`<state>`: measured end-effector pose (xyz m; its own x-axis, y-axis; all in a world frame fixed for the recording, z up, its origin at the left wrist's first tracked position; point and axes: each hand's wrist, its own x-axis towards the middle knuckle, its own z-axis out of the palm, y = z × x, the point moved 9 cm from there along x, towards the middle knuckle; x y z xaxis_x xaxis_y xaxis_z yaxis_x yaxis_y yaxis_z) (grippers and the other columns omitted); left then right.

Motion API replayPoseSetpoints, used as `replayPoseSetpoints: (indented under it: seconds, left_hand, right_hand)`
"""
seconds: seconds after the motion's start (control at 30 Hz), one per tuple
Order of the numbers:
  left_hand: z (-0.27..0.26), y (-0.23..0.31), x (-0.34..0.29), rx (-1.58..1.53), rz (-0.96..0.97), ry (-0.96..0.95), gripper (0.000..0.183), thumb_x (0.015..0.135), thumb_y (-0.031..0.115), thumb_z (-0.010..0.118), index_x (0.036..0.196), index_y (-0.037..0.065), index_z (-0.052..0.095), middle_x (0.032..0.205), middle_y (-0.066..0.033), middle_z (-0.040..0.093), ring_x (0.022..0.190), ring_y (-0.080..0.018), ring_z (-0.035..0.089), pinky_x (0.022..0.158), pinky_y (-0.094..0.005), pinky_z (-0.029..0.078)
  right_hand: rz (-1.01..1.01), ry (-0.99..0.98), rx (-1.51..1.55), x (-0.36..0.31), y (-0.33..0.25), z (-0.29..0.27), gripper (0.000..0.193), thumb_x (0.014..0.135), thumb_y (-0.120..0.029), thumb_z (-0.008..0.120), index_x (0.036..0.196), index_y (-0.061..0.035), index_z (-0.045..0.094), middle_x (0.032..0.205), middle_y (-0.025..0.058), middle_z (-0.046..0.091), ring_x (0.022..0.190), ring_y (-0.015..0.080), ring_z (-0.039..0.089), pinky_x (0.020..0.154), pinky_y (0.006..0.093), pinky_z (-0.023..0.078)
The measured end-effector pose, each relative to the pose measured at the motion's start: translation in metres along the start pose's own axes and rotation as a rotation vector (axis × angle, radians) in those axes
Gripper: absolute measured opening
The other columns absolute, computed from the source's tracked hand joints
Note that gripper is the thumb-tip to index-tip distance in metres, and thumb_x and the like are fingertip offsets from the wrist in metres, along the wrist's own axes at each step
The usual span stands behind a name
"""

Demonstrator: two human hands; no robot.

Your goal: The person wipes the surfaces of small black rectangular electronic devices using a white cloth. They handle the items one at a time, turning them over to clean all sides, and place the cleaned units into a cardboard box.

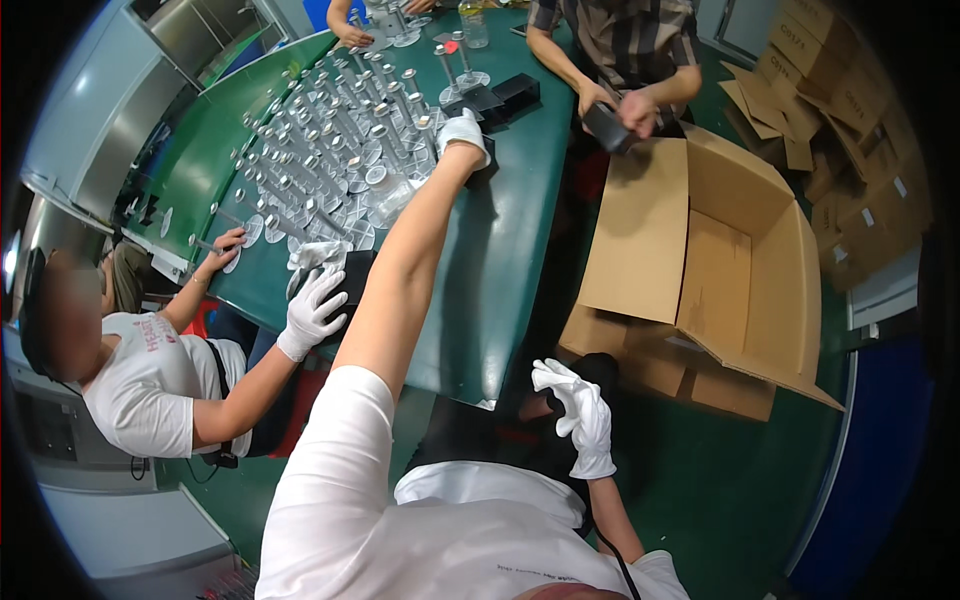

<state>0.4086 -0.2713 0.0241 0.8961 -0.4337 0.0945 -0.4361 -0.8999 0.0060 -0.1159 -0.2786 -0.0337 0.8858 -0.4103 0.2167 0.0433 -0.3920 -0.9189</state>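
My left arm reaches across the green table [465, 330]. My left hand [463, 137], in a white glove, closes on a black box [486, 158], though its fingertips are partly hidden. More black boxes, one with its top open [516, 92], lie just beyond that hand. To its left stand many metal posts on clear round bases [320, 150]. My right hand [580, 408], also gloved in white, hangs off the table's near edge by my body. Its fingers are loosely bent and apart, with nothing in them.
A large open carton [720, 255] stands right of the table on another carton. Across it, a person in a checked shirt holds a black box [608, 127]. At left, a person's gloved hand [315, 312] touches a black box [357, 275]. Cartons [860, 130] are stacked far right.
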Motion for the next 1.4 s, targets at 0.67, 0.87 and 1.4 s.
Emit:
replayPoseSetpoints:
  seconds: [0.67,0.87,1.4]
  left_hand:
    - [-0.005,0.019,-0.072,0.259,0.202,-0.176,0.031,0.073,0.019,0.074,0.102,0.010,0.078,0.112,-0.0155,0.073,0.106,-0.0303,0.070,0.086,-0.0369,0.058]
    - [-0.076,0.035,-0.153,-0.035,0.236,0.482,0.027,0.089,0.025,0.061,0.077,0.004,0.073,0.079,-0.0200,0.070,0.077,-0.0355,0.071,0.069,-0.0458,0.057]
    - [0.065,-0.040,-0.342,-2.503,-0.473,-0.301,0.031,0.101,0.008,0.049,0.129,-0.003,0.059,0.118,-0.0122,0.069,0.101,-0.0197,0.069,0.079,-0.0289,0.058]
  right_hand:
    - [0.074,-0.078,0.367,0.190,0.000,0.025,0.066,0.105,-0.052,0.036,0.149,-0.0040,0.043,0.136,0.0104,0.060,0.115,0.0202,0.059,0.101,0.0321,0.045]
    - [0.401,-0.095,0.613,0.312,0.024,0.080,0.056,0.103,-0.052,0.043,0.136,-0.0106,0.062,0.131,0.0018,0.064,0.112,0.0184,0.060,0.101,0.0326,0.042]
    - [0.495,-0.435,1.472,0.151,0.017,0.082,0.033,0.097,-0.036,0.050,0.120,-0.0155,0.061,0.098,0.0087,0.066,0.087,0.0237,0.063,0.084,0.0413,0.054]
